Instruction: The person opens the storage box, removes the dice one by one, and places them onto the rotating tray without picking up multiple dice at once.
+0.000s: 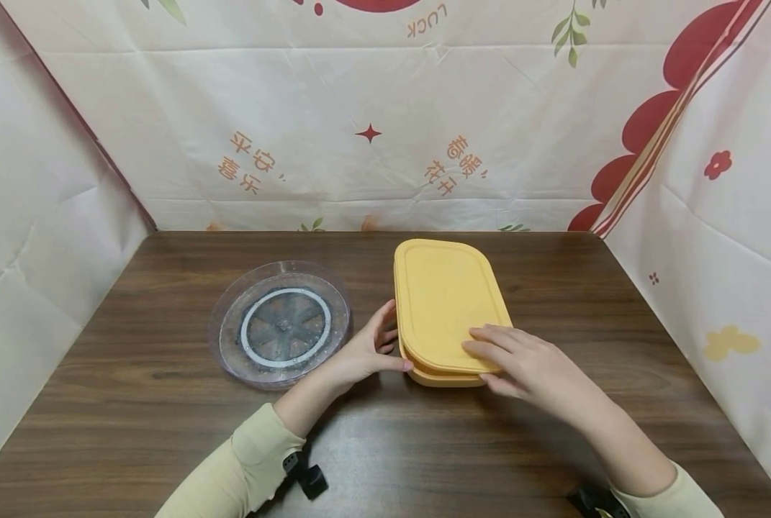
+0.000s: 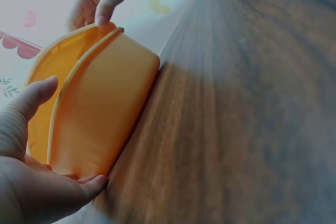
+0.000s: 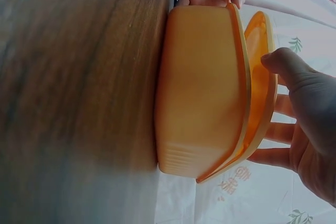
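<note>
One round-cornered yellow box [image 3: 202, 90] has its lid [image 1: 446, 298] ajar — left hand [image 1: 370, 351] gripping box, right hand [image 1: 535, 365] pinching lid.

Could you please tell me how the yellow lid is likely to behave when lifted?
The yellow lid is probably fairly stiff, since it holds its shape while tilted over the box. Its thin-looking rim suggests it may be light for its size. Its smooth-looking surface might slip somewhat under the right hand.
</note>
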The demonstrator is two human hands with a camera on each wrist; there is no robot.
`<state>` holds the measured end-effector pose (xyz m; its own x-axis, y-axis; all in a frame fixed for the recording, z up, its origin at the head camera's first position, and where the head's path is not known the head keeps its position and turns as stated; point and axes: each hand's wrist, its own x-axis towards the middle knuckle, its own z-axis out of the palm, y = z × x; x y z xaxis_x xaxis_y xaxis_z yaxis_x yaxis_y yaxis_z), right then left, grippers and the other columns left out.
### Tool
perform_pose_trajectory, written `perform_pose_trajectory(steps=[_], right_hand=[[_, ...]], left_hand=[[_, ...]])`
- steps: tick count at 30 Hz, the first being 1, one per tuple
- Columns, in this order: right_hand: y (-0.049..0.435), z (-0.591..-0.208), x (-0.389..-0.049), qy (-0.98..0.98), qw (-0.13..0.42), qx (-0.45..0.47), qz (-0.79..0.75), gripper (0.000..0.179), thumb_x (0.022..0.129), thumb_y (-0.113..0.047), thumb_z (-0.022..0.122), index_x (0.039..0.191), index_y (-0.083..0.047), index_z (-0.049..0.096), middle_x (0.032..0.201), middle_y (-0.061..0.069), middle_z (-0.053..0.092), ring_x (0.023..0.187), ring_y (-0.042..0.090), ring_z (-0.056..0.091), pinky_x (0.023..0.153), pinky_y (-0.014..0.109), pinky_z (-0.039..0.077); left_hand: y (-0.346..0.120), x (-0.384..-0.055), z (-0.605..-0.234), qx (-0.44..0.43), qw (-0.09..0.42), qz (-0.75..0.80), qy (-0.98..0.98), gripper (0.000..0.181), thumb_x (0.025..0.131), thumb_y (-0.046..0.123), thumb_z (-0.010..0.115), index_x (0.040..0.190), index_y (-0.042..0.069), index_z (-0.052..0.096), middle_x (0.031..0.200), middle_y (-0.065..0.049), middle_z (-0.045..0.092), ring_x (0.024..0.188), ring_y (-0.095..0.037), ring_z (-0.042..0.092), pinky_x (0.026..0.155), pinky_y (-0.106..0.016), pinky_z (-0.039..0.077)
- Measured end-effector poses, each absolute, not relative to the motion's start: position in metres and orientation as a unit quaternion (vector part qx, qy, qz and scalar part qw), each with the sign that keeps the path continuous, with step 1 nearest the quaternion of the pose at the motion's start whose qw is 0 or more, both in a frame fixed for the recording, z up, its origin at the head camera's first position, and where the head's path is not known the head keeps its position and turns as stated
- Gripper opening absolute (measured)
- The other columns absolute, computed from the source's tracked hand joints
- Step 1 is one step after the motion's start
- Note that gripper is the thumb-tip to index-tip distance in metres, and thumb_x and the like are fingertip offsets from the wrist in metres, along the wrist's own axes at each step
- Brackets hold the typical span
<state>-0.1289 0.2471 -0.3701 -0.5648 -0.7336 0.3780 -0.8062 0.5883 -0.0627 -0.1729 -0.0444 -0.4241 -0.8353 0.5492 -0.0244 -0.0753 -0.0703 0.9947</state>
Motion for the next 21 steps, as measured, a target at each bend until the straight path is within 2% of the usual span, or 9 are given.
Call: perform_pose_trajectory(steps=[2, 5, 10, 15, 21], right_hand=[[0.247, -0.368, -0.128, -0.877, 0.160, 0.437, 0.115, 0.042, 0.090, -0.031, 0.063, 0.129, -0.015, 0.061, 0.131, 0.005, 0.058, 0.119, 0.026, 0.053, 0.095, 0.044, 0.043], [0.246, -0.366, -0.126, -0.875, 0.169, 0.438, 0.117, 0.039, 0.095, -0.035, 0.057, 0.129, -0.015, 0.061, 0.130, 0.005, 0.058, 0.119, 0.023, 0.054, 0.093, 0.042, 0.045], [0.244, -0.365, -0.126, -0.855, 0.229, 0.449, 0.121, 0.041, 0.100, -0.039, 0.042, 0.126, -0.015, 0.063, 0.124, 0.005, 0.062, 0.109, 0.022, 0.060, 0.078, 0.041, 0.052], [0.243, -0.362, -0.128, -0.833, 0.284, 0.459, 0.123, 0.038, 0.098, -0.033, 0.044, 0.122, -0.014, 0.066, 0.119, 0.005, 0.064, 0.098, 0.021, 0.065, 0.066, 0.037, 0.054], [0.244, -0.358, -0.126, -0.832, 0.293, 0.452, 0.132, 0.039, 0.099, -0.034, 0.043, 0.124, -0.015, 0.065, 0.118, 0.005, 0.064, 0.095, 0.021, 0.066, 0.060, 0.035, 0.053]], left_hand=[[-0.044, -0.173, -0.423, 0.181, 0.219, 0.709, 0.646, 0.108, 0.076, -0.006, 0.074, 0.154, 0.011, 0.002, 0.158, -0.011, 0.009, 0.137, -0.035, 0.027, 0.110, -0.044, 0.024], [-0.044, -0.172, -0.423, 0.180, 0.218, 0.708, 0.647, 0.108, 0.075, -0.006, 0.075, 0.154, 0.012, 0.002, 0.158, -0.011, 0.009, 0.137, -0.034, 0.027, 0.110, -0.043, 0.024], [-0.044, -0.172, -0.425, 0.183, 0.216, 0.709, 0.646, 0.110, 0.074, -0.007, 0.075, 0.154, 0.016, 0.004, 0.158, -0.009, 0.010, 0.137, -0.032, 0.027, 0.110, -0.044, 0.024], [-0.044, -0.173, -0.427, 0.189, 0.214, 0.707, 0.647, 0.109, 0.074, -0.007, 0.075, 0.154, 0.017, 0.005, 0.158, -0.009, 0.011, 0.137, -0.033, 0.027, 0.110, -0.045, 0.024], [-0.044, -0.173, -0.427, 0.191, 0.211, 0.708, 0.646, 0.108, 0.075, -0.007, 0.075, 0.155, 0.018, 0.006, 0.157, -0.011, 0.013, 0.136, -0.033, 0.028, 0.109, -0.047, 0.024]])
